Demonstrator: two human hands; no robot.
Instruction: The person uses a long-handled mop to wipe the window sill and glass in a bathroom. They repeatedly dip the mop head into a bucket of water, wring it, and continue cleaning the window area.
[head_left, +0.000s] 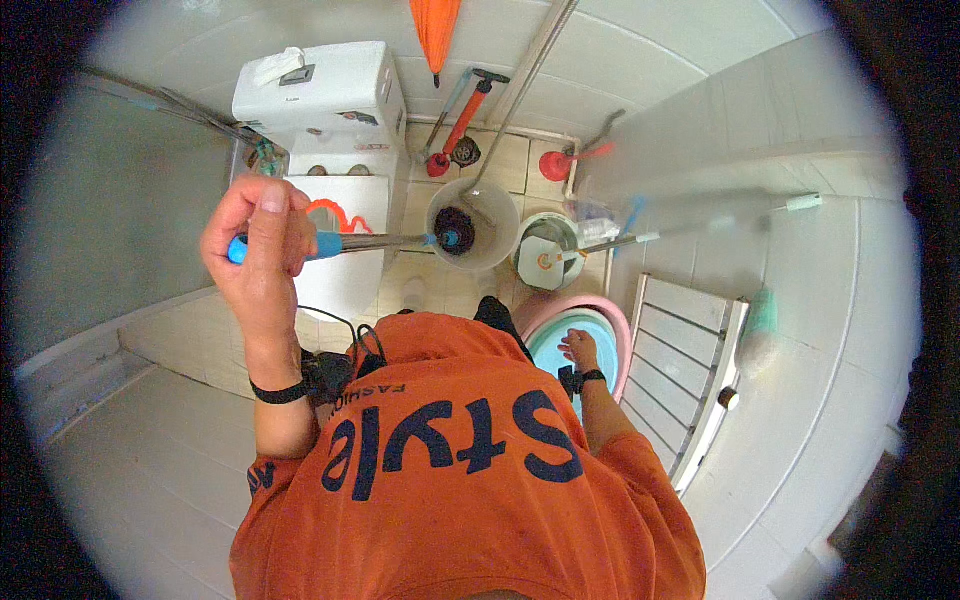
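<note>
Left hand point(258, 240): left of centre, closed in a fist around the blue handle of a brush, thumb laid along the top.

Brush point(385, 242): handle left of centre, metal shaft running level to the right, dark round head down in the bucket point(498, 238), upper centre; bucket pale, round, standing on the tiled floor point(405, 275).

Right hand point(580, 350): right of centre, holding nothing, fingers apart and slightly bent, over the blue basin point(548, 345); whether it touches the basin, cannot tell.

Pink basin point(625, 340): around the blue one, right of centre.

Pail point(517, 255): pale-rimmed, just right of the bucket, a pale rod point(610, 244) slanting out of it toward the right.

Toilet point(350, 255): white, upper left, behind the left hand; white cloth point(279, 66) on its tank point(345, 80).

Umbrella point(434, 35): orange, top centre, point down.

Pump point(466, 125): red, black handle, below the umbrella.

Plunger point(553, 165): red, upper right of the bucket.

Rack point(675, 365): white frame, dark bars, right side.
</note>
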